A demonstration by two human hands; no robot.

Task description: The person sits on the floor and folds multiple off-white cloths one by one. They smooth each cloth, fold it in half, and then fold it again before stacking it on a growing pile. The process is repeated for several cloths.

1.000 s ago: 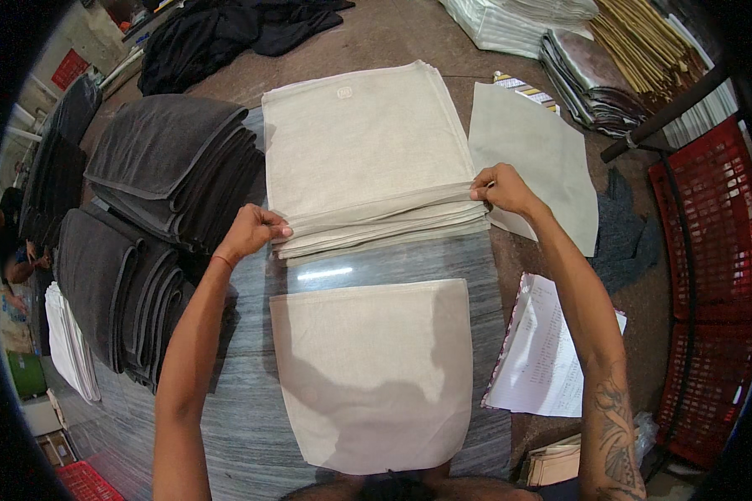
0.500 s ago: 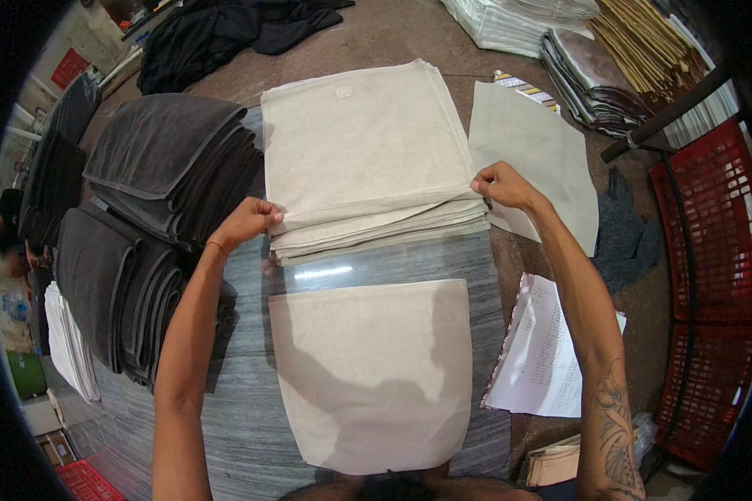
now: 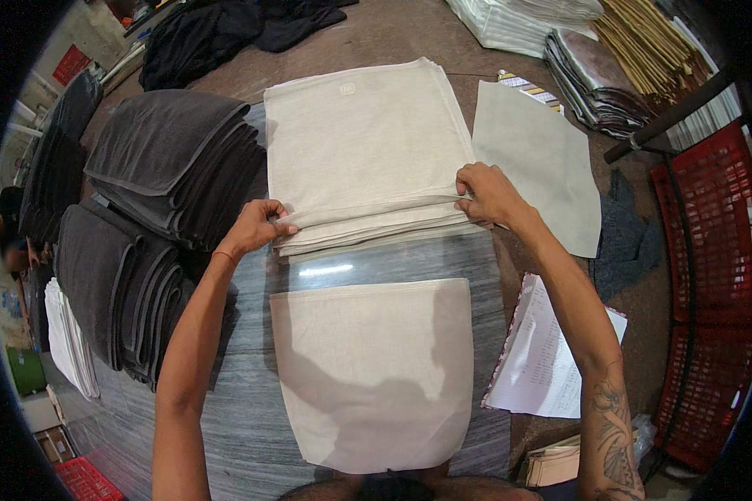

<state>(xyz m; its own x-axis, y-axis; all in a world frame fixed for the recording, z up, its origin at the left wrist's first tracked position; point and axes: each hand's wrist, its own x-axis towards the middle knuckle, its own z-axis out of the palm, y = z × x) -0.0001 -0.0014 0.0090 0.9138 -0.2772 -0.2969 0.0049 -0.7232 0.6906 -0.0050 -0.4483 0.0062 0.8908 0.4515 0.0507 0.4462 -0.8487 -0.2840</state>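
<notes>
In the middle of the table lies a stack of cream cloth pieces (image 3: 368,134), its near edges layered and slightly fanned. My left hand (image 3: 261,224) pinches the near left corner of the top piece. At the near right corner my right hand (image 3: 486,192) has its fingers closed on the same edge. Between the hands that edge is lifted into a narrow fold. Closer to me a single cream cloth piece (image 3: 376,367) lies flat, with shadows falling across it.
Dark grey folded towels (image 3: 167,159) are piled at the left. On the right lie a grey-beige sheet (image 3: 539,159), an open notebook (image 3: 543,351) and a dark blue cloth scrap (image 3: 622,234). Red plastic crates (image 3: 710,242) stand at the far right. Black fabric (image 3: 226,37) is heaped at the back.
My right hand has moved inward to the left along the near edge, and my left hand slightly inward. The top piece's near edge is now gathered into a fold.
</notes>
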